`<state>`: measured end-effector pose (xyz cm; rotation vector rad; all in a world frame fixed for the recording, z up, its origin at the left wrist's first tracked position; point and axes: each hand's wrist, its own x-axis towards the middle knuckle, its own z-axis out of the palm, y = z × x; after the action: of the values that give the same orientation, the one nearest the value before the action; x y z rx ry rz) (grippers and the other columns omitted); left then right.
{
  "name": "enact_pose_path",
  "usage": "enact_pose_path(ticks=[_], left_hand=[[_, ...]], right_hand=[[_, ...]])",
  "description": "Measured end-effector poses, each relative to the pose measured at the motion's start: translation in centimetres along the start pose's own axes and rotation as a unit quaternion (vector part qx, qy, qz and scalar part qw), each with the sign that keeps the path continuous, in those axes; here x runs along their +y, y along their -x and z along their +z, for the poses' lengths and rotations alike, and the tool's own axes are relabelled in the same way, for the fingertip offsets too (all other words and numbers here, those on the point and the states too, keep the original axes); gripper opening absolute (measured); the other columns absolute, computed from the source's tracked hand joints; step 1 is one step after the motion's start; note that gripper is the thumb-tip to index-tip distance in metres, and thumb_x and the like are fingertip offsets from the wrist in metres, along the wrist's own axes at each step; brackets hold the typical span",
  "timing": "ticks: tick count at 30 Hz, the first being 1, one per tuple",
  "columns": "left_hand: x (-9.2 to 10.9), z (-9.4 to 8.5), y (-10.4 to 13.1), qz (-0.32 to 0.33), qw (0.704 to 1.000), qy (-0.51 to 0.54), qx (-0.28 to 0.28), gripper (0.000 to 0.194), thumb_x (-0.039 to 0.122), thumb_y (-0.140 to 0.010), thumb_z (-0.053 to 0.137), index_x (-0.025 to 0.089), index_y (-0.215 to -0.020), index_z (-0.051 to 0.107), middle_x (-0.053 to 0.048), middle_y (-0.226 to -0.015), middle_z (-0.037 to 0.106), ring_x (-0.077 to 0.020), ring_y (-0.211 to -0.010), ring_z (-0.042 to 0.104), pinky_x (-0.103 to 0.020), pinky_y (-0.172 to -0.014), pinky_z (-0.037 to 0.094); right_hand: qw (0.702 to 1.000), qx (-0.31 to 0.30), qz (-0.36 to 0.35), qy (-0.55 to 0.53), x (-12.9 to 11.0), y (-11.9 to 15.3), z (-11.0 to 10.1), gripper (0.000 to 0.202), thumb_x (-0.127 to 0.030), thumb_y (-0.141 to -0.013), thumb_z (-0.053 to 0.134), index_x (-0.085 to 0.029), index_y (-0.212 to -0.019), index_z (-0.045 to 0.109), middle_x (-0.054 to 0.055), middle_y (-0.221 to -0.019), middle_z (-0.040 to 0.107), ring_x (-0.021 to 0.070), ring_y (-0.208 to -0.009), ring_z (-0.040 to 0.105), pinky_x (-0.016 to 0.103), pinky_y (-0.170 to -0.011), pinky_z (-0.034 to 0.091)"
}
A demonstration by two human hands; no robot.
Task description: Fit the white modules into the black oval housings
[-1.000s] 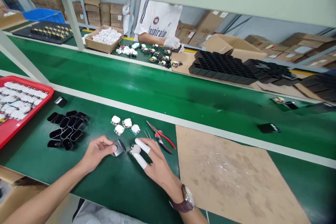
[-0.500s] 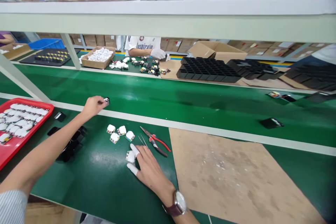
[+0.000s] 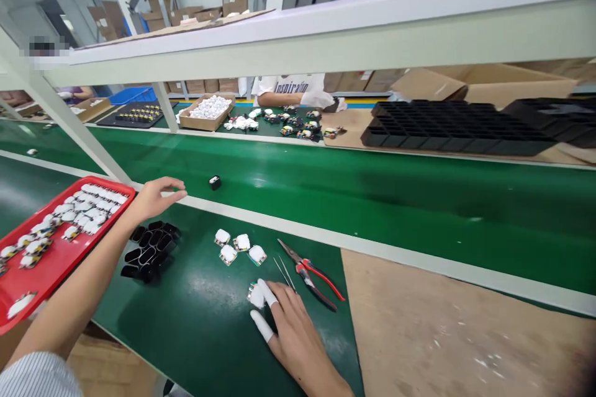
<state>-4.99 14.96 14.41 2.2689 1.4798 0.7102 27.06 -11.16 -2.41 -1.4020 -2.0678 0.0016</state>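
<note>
My left hand (image 3: 161,195) is open with fingers stretched out, above the white strip along the belt's near edge. Just beyond its fingertips a small black casing (image 3: 215,182) stands on the green belt, apart from the hand. My right hand (image 3: 293,332) rests on the green table, white covers on thumb and index finger. Those two fingers lie on either side of a small circuit board with a white top (image 3: 256,296). Several similar boards (image 3: 228,254) lie just beyond it. Red-handled pliers (image 3: 310,273) and thin tweezers (image 3: 285,273) are to the right.
A red tray (image 3: 51,282) of white-topped boards sits at left, partly behind my left arm. Black casings (image 3: 149,248) are clustered beside that arm. Brown cardboard (image 3: 447,329) covers the right side. Across the belt (image 3: 302,173), a co-worker's gloved hands (image 3: 321,100) work near black trays (image 3: 447,127).
My left hand has let go of the black casing, which now stands on the belt, and has drawn back from it. The view has swung left. My right hand stays at the same board.
</note>
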Motion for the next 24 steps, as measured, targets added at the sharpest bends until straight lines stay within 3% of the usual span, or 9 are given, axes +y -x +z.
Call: enact_pose_path(ticks=[4, 7, 9, 12, 14, 17, 19, 22, 24], left_hand=[[-0.8, -2.0, 8.7, 0.102, 0.982, -0.117, -0.106, 0.046, 0.068, -0.091, 0.069, 0.024, -0.089, 0.08, -0.01, -0.114, 0.073, -0.0309, -0.109, 0.068, -0.044, -0.101, 0.056], [-2.0, -0.5, 13.4, 0.129, 0.968, -0.192, -0.096, 0.041, 0.061, -0.093, 0.071, 0.022, -0.088, 0.081, -0.014, -0.113, 0.066, -0.0346, -0.108, 0.062, -0.05, -0.094, 0.056], [-2.2, 0.9, 15.0, 0.149, 0.965, -0.204, -0.074, 0.035, 0.049, -0.099, 0.066, 0.02, -0.085, 0.08, -0.016, -0.113, 0.063, -0.0368, -0.111, 0.059, -0.054, -0.094, 0.055], [-0.5, 3.0, 15.5, 0.191, 0.97, -0.137, -0.065, 0.028, 0.031, -0.102, 0.06, 0.019, -0.081, 0.074, -0.015, -0.125, 0.064, -0.0376, -0.125, 0.056, -0.056, -0.103, 0.052], [1.6, 4.8, 15.2, 0.212, 0.971, -0.053, -0.101, 0.023, 0.027, -0.102, 0.06, 0.019, -0.082, 0.068, -0.013, -0.135, 0.063, -0.0323, -0.128, 0.059, -0.048, -0.105, 0.054], [4.5, 8.5, 14.5, 0.231, 0.956, 0.041, -0.177, 0.019, 0.02, -0.103, 0.054, 0.02, -0.086, 0.064, -0.01, -0.132, 0.068, -0.0224, -0.113, 0.071, -0.035, -0.095, 0.059], [5.5, 11.2, 14.2, 0.251, 0.948, 0.049, -0.19, 0.019, 0.018, -0.103, 0.052, 0.02, -0.089, 0.064, -0.009, -0.12, 0.071, -0.0222, -0.106, 0.073, -0.034, -0.09, 0.061], [5.6, 13.9, 14.1, 0.26, 0.948, 0.049, -0.18, 0.013, 0.031, -0.104, 0.062, 0.019, -0.098, 0.063, -0.01, -0.117, 0.071, -0.026, -0.105, 0.073, -0.037, -0.088, 0.061], [5.1, 14.3, 14.2, 0.231, 0.952, 0.079, -0.187, 0.032, 0.047, -0.095, 0.077, 0.021, -0.105, 0.061, -0.011, -0.125, 0.069, -0.0284, -0.111, 0.072, -0.039, -0.09, 0.062]], right_hand=[[1.0, -0.004, 0.005, -0.003, -0.2, -0.1, 0.0, 0.043, -0.015, -0.103, 0.049, -0.018, -0.146, 0.054, 0.014, -0.127, 0.07, 0.0318, -0.113, 0.066, 0.05, -0.092, 0.06], [0.999, -0.025, 0.025, -0.026, -0.7, -0.3, -0.5, 0.048, -0.012, -0.102, 0.051, -0.017, -0.15, 0.05, 0.014, -0.128, 0.07, 0.0311, -0.114, 0.065, 0.05, -0.093, 0.06], [0.997, -0.03, 0.049, -0.042, -1.0, -0.5, -0.7, 0.049, -0.02, -0.102, 0.059, -0.017, -0.15, 0.05, 0.015, -0.13, 0.068, 0.0322, -0.116, 0.065, 0.052, -0.095, 0.06], [0.994, -0.024, 0.087, -0.064, -1.4, -0.9, -0.6, 0.046, -0.029, -0.102, 0.065, -0.02, -0.145, 0.054, 0.016, -0.136, 0.065, 0.0326, -0.121, 0.063, 0.055, -0.101, 0.059], [0.992, -0.017, 0.09, -0.091, -1.6, -1.3, -0.4, 0.043, -0.023, -0.103, 0.061, -0.023, -0.145, 0.054, 0.013, -0.133, 0.067, 0.0297, -0.12, 0.064, 0.052, -0.101, 0.059], [0.988, -0.014, 0.079, -0.13, -1.6, -1.6, 0.0, 0.048, -0.015, -0.104, 0.056, -0.025, -0.15, 0.05, 0.01, -0.123, 0.07, 0.0263, -0.112, 0.066, 0.047, -0.097, 0.061], [0.987, -0.016, 0.08, -0.138, -1.5, -1.4, -0.1, 0.051, -0.016, -0.103, 0.058, -0.025, -0.152, 0.048, 0.01, -0.121, 0.07, 0.0263, -0.11, 0.066, 0.048, -0.096, 0.062], [0.988, -0.03, 0.091, -0.122, -1.3, -0.5, -0.5, 0.053, -0.024, -0.102, 0.066, -0.023, -0.151, 0.049, 0.014, -0.134, 0.065, 0.0291, -0.119, 0.064, 0.052, -0.101, 0.061], [0.99, -0.036, 0.099, -0.097, -1.3, 0.3, -0.7, 0.048, -0.027, -0.1, 0.069, -0.023, -0.146, 0.055, 0.017, -0.147, 0.057, 0.0307, -0.122, 0.062, 0.053, -0.1, 0.061]])
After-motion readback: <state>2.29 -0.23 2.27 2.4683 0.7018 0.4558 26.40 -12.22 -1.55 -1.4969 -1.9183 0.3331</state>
